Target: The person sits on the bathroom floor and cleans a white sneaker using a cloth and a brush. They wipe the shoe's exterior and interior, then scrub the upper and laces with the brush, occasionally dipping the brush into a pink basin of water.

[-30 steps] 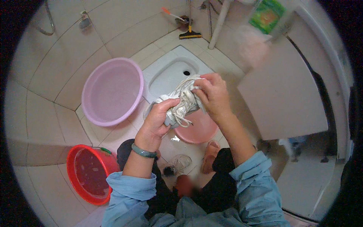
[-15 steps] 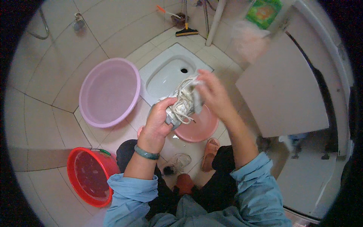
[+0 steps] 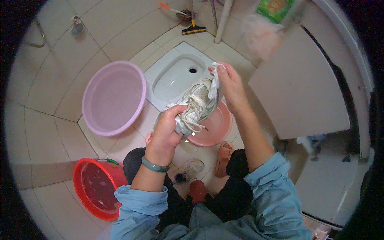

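A white and grey lace-up sneaker (image 3: 202, 91) is held up in front of me, its pale laces hanging loose. My left hand (image 3: 161, 130) is closed round its near end, thumb on top by the laces. At the far end, my right hand (image 3: 232, 85) pinches a thin white cloth (image 3: 215, 85) that lies against the sneaker's side; the right fingertips are partly hidden behind it. Below the sneaker, a pink basin (image 3: 220, 134) stands on the floor, partly covered from view. Another light-coloured shoe (image 3: 194, 167) rests on the floor between my feet.
A lilac basin (image 3: 85, 116) stands at the left, with a red bucket (image 3: 77, 182) of dark liquid nearer me. Ahead lies a white squat toilet (image 3: 154, 90) set in the tiles. Behind it leans a floor squeegee (image 3: 194, 30). A pale cabinet panel (image 3: 300, 88) borders the right side.
My right hand has moved slightly up and is no longer blurred, with the white cloth now stretched up at the sneaker's far end. The left hand keeps its grip.
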`<state>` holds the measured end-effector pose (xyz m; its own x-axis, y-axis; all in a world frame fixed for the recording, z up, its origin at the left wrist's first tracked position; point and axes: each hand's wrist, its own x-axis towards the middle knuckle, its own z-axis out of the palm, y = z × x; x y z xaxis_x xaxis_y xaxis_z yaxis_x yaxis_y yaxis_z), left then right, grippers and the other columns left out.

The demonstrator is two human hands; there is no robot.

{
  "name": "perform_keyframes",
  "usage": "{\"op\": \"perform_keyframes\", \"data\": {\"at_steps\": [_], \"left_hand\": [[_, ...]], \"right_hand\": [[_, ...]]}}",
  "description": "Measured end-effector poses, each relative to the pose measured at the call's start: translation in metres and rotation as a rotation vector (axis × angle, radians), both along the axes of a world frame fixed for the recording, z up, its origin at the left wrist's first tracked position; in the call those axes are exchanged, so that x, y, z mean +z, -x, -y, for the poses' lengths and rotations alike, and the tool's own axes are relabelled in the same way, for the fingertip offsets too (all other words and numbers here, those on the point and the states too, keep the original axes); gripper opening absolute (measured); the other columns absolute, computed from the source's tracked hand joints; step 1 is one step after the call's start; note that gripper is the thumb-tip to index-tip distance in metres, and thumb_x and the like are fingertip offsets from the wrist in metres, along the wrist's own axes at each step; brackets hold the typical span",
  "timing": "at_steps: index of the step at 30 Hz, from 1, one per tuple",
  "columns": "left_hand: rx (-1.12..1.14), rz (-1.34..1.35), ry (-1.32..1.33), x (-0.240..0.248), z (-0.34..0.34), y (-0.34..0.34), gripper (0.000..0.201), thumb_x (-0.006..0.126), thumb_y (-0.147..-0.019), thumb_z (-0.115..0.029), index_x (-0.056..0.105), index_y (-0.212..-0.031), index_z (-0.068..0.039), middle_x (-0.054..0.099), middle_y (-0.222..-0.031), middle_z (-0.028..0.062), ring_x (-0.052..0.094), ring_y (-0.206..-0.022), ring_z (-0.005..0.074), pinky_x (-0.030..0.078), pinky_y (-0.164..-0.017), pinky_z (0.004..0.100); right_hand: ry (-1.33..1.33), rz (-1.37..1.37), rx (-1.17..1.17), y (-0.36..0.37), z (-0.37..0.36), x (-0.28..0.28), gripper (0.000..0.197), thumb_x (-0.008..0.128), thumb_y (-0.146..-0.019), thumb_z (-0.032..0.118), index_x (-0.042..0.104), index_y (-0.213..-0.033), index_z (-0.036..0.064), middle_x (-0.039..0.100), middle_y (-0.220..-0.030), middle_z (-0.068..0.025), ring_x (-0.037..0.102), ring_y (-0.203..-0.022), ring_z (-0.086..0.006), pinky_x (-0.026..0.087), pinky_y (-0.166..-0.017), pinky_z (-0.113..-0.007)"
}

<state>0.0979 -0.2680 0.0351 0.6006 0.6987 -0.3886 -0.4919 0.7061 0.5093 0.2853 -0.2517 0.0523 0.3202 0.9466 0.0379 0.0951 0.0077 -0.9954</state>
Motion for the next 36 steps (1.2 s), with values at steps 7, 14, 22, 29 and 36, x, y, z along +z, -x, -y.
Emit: {"op": "perform_keyframes", "data": {"at_steps": [7, 14, 22, 29, 36], "left_hand": [[-0.006, -0.056, -0.008, 0.003, 0.010, -0.006, 0.022, 0.049, -0.081, -0.013, 0.057, -0.093, 0.004, 0.063, -0.086, 0.0117, 0.062, -0.074, 0.0204, 0.052, -0.068, 0.0311], [0.065, -0.064, -0.033, 0.016, 0.017, 0.002, 0.020, 0.049, -0.079, -0.010, 0.058, -0.092, 0.003, 0.062, -0.081, 0.0112, 0.062, -0.068, 0.0182, 0.052, -0.059, 0.0318], [0.077, -0.015, 0.050, 0.008, 0.025, -0.008, 0.024, 0.048, -0.081, -0.014, 0.057, -0.093, 0.004, 0.063, -0.082, 0.0140, 0.063, -0.065, 0.0238, 0.054, -0.054, 0.0366], [0.057, 0.007, 0.069, 0.016, 0.025, -0.004, 0.023, 0.048, -0.080, -0.015, 0.058, -0.091, 0.003, 0.063, -0.081, 0.0129, 0.063, -0.065, 0.0232, 0.053, -0.053, 0.0355], [0.095, -0.065, -0.049, 0.014, 0.026, -0.004, 0.022, 0.049, -0.080, -0.012, 0.059, -0.091, 0.003, 0.063, -0.080, 0.0103, 0.062, -0.065, 0.0196, 0.052, -0.054, 0.0327]], "right_hand": [[-0.308, 0.906, -0.026, 0.012, 0.021, -0.014, 0.022, 0.047, -0.089, 0.021, 0.057, -0.097, 0.0035, 0.059, -0.100, -0.0097, 0.057, -0.092, -0.0195, 0.045, -0.075, -0.033], [-0.042, -0.470, -0.232, -0.042, 0.000, -0.008, 0.020, 0.043, -0.088, 0.014, 0.050, -0.103, 0.0018, 0.057, -0.090, -0.0092, 0.059, -0.071, -0.0177, 0.048, -0.061, -0.028], [-0.098, -0.685, -0.149, -0.069, 0.028, -0.021, 0.027, 0.040, -0.085, 0.008, 0.045, -0.110, -0.0009, 0.054, -0.095, -0.0120, 0.057, -0.083, -0.0227, 0.049, -0.068, -0.034], [-0.076, -0.654, -0.072, -0.062, 0.028, -0.019, 0.027, 0.041, -0.086, 0.010, 0.044, -0.110, -0.0010, 0.055, -0.096, -0.0115, 0.057, -0.085, -0.0207, 0.049, -0.071, -0.033], [-0.022, -0.611, -0.049, -0.058, 0.027, -0.014, 0.026, 0.044, -0.086, 0.010, 0.046, -0.110, 0.0000, 0.056, -0.093, -0.0100, 0.056, -0.084, -0.0171, 0.048, -0.071, -0.031]]}}
